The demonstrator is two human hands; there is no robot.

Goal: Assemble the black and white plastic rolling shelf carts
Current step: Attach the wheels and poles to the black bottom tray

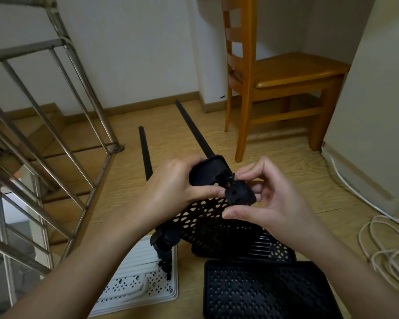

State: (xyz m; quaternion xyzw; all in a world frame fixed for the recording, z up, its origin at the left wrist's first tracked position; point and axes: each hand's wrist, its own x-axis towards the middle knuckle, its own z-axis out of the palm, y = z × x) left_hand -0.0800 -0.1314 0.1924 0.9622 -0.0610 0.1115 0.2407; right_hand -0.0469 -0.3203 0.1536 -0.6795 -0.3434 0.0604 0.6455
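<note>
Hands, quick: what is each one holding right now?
Left hand: closed round a corner of the black shelf tray.
Right hand: pinching the black caster wheel at that corner.

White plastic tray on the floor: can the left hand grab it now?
Probably not yet: the left hand grips the corner of the black perforated plastic shelf. Freed, it has the white plastic tray close below.

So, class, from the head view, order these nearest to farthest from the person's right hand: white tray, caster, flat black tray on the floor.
1. Caster, pinched by the right hand, at the raised black shelf corner held by the left hand.
2. Flat black tray, on the floor, under the right forearm.
3. White tray, lower left, past the left forearm.
</note>
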